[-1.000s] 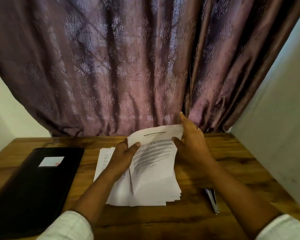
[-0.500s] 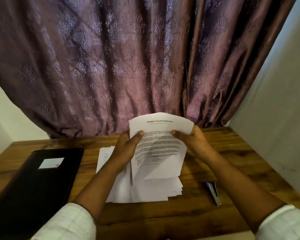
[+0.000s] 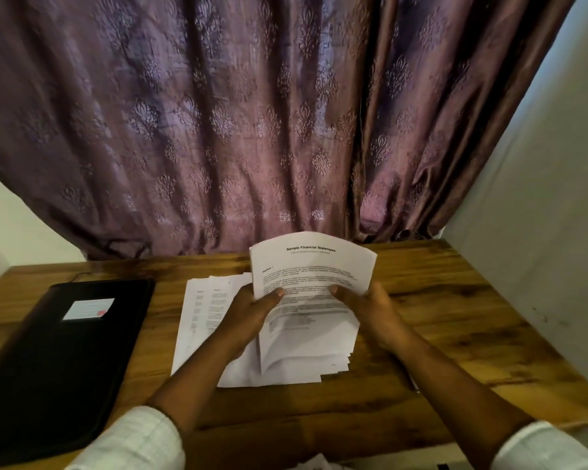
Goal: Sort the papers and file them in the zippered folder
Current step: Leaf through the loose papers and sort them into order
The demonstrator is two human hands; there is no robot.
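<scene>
The left hand (image 3: 248, 317) and the right hand (image 3: 370, 310) each pinch a side edge of the white printed sheets (image 3: 313, 269) headed "Sample Financial Statement", thumbs on the front. The sheets stand upright and bowed above the loose pile of white papers (image 3: 201, 330) on the brown wooden table (image 3: 455, 300). The flat black zippered folder (image 3: 65, 361) lies to the left beyond that pile, its long axis running away from the person, so the left hand is the nearer one.
</scene>
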